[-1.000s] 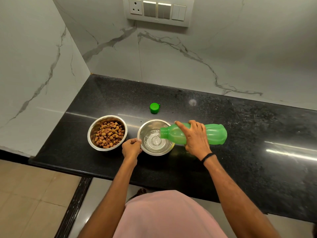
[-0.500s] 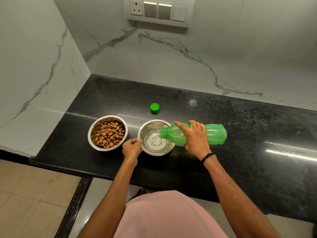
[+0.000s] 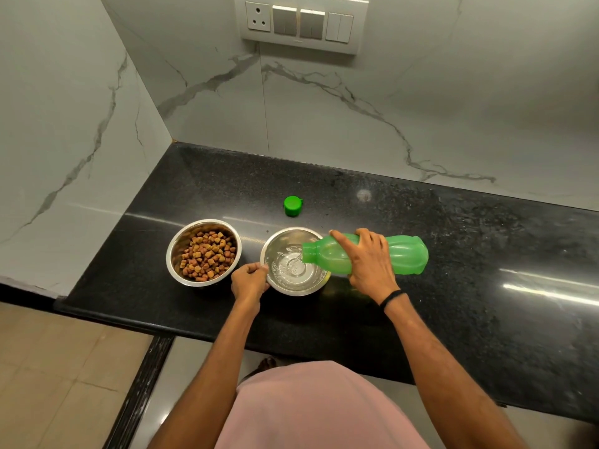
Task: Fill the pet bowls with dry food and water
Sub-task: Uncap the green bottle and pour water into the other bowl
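Two steel bowls stand side by side on the black counter. The left bowl holds brown dry kibble. The right bowl has rippling water in its bottom. My right hand grips a green plastic bottle lying almost level, its open mouth over the right bowl, with water running out. My left hand pinches the right bowl's near-left rim.
The bottle's green cap lies on the counter behind the bowls. Marble walls close the counter at the back and left, with a switch panel high on the back wall. The counter's front edge runs just in front of the bowls.
More water has gathered in the right bowl. Both hands and the bottle have kept their places.
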